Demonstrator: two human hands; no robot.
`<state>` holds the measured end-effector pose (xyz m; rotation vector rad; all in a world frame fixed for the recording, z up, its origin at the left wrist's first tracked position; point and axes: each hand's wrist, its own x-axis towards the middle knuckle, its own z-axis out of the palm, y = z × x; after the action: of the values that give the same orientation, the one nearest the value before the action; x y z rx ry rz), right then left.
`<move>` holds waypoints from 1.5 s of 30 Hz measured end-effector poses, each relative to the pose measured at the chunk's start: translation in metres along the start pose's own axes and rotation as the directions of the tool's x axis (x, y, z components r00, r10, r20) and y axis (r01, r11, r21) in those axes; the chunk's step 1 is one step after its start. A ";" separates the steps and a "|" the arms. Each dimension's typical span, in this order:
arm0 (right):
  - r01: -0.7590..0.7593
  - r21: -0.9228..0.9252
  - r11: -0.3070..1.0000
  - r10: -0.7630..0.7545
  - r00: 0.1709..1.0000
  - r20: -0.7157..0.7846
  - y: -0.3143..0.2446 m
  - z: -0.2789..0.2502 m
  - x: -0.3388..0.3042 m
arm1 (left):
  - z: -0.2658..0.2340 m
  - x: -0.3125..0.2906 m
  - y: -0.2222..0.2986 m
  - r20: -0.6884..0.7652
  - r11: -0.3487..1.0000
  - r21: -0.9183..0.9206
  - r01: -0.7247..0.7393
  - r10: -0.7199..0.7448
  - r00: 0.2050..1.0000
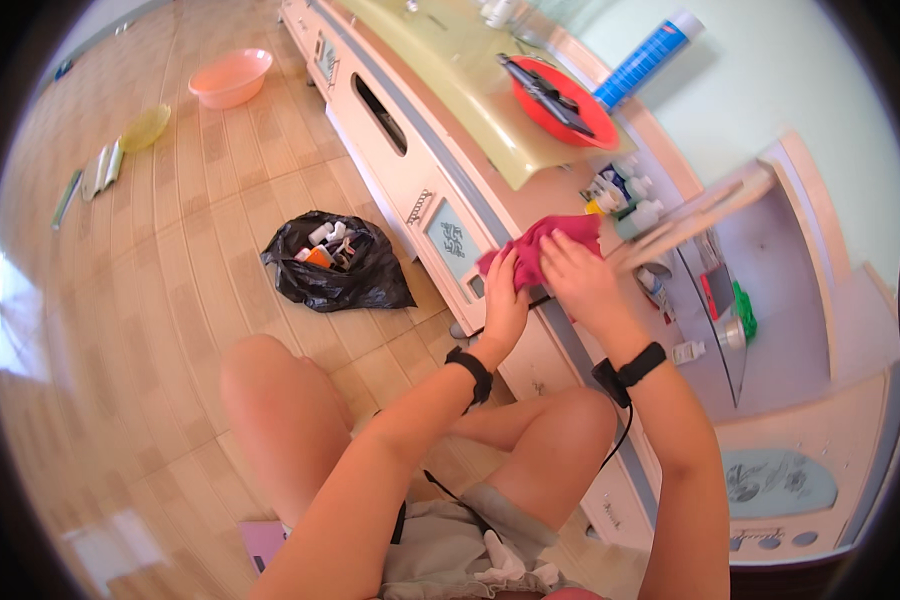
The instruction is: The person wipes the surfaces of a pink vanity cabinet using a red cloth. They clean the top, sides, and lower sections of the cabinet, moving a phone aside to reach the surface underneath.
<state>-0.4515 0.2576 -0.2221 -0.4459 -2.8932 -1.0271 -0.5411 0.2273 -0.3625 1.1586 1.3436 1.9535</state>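
Note:
A crumpled magenta cloth (572,228) is between my two hands, over the top edge of the pale pink cabinet (545,204). My left hand (506,302) grips its near-left end with bent fingers. Over the cloth's nearer right part lies my right hand (577,282), fingers curled onto the fabric. Whether anything is wrapped inside the cloth is hidden. Just beyond the cloth stand several small bottles (642,217), some with white caps. Black straps circle both my wrists.
A black plastic bag (315,283) with small containers inside sits on the tiled floor. Farther off are a pink basin (232,82) and a yellowish bowl (146,128). A red basin (592,122) and blue tube (645,65) are by the wall. Open shelves (770,270) rise at right.

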 end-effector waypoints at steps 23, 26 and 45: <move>0.028 -0.162 0.986 -0.009 0.993 0.116 0.005 0.175 0.210 | -0.041 0.191 -0.137 -0.343 0.981 -0.165 0.101 -0.153 0.927; 0.029 -0.153 0.988 -0.015 0.995 0.094 0.009 0.187 0.228 | -0.044 0.207 -0.145 -0.420 0.968 -0.218 0.121 -0.205 0.884; 0.048 0.270 0.962 -0.201 0.794 0.574 -0.028 0.069 0.028 | -0.007 -0.054 -0.103 0.230 0.957 -0.267 0.118 -0.056 0.972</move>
<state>-0.4819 0.2873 -0.2896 -0.6752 -3.5965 -0.5933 -0.5254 0.2221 -0.4777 1.1192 0.9535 1.8195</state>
